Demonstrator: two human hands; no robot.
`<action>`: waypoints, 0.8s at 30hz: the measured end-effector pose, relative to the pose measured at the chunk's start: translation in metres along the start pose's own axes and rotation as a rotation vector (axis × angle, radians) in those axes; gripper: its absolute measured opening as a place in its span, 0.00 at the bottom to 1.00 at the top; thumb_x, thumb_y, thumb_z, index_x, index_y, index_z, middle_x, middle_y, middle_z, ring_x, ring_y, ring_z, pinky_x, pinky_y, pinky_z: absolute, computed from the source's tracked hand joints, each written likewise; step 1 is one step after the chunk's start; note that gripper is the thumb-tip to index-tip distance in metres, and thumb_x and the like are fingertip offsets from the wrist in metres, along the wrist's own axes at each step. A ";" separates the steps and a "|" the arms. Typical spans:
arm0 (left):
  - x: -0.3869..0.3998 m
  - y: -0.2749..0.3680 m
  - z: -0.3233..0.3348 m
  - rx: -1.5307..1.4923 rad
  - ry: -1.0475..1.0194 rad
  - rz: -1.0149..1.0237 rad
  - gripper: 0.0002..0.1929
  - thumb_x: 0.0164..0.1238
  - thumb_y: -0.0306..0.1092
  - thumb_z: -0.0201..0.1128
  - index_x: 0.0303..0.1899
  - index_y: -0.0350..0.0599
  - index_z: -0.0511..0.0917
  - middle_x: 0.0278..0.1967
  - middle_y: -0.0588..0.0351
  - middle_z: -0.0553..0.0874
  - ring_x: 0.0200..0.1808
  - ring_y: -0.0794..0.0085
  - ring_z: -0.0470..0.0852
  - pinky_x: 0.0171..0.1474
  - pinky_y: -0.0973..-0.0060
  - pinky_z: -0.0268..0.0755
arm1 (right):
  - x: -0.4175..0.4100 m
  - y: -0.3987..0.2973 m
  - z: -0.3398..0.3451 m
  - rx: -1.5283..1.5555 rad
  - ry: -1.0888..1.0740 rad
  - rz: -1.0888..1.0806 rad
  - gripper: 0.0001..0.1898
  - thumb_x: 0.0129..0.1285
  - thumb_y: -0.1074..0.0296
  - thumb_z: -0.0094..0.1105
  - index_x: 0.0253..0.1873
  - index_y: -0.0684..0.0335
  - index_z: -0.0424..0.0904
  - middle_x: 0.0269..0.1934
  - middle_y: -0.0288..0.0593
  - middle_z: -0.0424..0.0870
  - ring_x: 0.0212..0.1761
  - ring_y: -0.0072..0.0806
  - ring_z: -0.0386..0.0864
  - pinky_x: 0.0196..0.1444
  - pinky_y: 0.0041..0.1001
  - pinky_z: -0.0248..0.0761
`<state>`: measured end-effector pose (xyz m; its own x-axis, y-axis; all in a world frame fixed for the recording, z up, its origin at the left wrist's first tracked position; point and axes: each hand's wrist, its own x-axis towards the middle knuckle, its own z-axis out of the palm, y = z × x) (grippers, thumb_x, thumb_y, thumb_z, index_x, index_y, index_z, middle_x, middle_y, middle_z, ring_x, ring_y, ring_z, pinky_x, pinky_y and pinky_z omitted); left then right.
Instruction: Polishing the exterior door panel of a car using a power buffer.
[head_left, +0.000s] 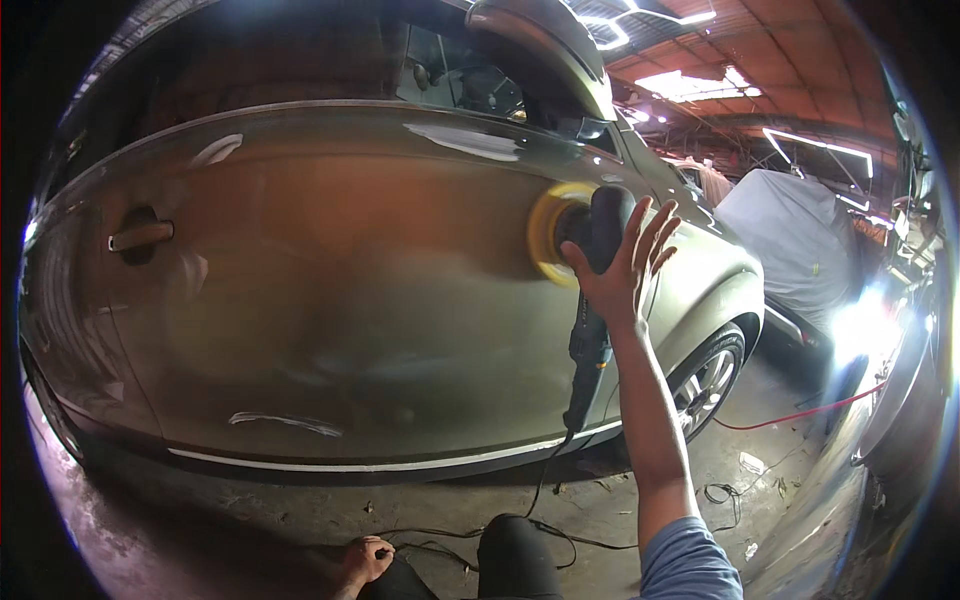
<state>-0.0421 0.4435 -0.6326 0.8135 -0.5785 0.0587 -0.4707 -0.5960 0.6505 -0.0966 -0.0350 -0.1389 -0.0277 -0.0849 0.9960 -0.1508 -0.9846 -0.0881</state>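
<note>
A black electric polisher (589, 360) stands upright against the car's olive-gold front door (360, 300), its yellow pad (551, 232) on the panel and blurred at the rim. My right hand (626, 270) bears on the polisher's head with its palm, the thumb to the left and the fingers spread to the right. The tool's handle hangs downward with a cord (547, 472) at its end. My left hand (370, 559) rests curled by my left knee, low in view; no object shows in it. Whitish compound smears (465, 142) mark the door's top, with another (285, 422) near its bottom.
The door handle (142, 235) is at left, the side mirror (551, 45) at top. The front wheel (709, 382) stands right of my forearm. Black cord (442, 534) loops over the concrete floor around my knees. A red hose (802, 414), a covered vehicle (787, 225) and a bright lamp (866, 326) are at right.
</note>
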 end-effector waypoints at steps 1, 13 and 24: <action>0.000 -0.001 0.000 -0.017 0.019 0.035 0.11 0.62 0.42 0.69 0.41 0.50 0.89 0.46 0.59 0.92 0.58 0.62 0.87 0.63 0.62 0.78 | 0.000 -0.002 0.000 0.004 0.003 0.008 0.67 0.52 0.21 0.67 0.86 0.48 0.37 0.85 0.63 0.26 0.85 0.67 0.26 0.76 0.74 0.28; 0.004 0.003 -0.005 0.058 0.021 0.088 0.10 0.64 0.42 0.70 0.40 0.51 0.90 0.44 0.57 0.92 0.52 0.61 0.89 0.61 0.62 0.79 | 0.003 -0.034 0.004 0.042 -0.021 0.001 0.62 0.54 0.21 0.65 0.86 0.45 0.44 0.85 0.62 0.33 0.85 0.70 0.31 0.75 0.76 0.30; 0.007 -0.001 0.001 0.011 -0.027 0.051 0.10 0.63 0.41 0.69 0.40 0.49 0.89 0.45 0.55 0.92 0.50 0.58 0.89 0.57 0.62 0.80 | 0.010 -0.068 0.004 0.045 -0.049 -0.006 0.60 0.55 0.21 0.63 0.86 0.42 0.45 0.85 0.61 0.33 0.85 0.70 0.32 0.75 0.77 0.32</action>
<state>-0.0365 0.4398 -0.6340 0.7792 -0.6228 0.0710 -0.5149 -0.5714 0.6391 -0.0831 0.0304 -0.1231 0.0216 -0.0847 0.9962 -0.1059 -0.9910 -0.0820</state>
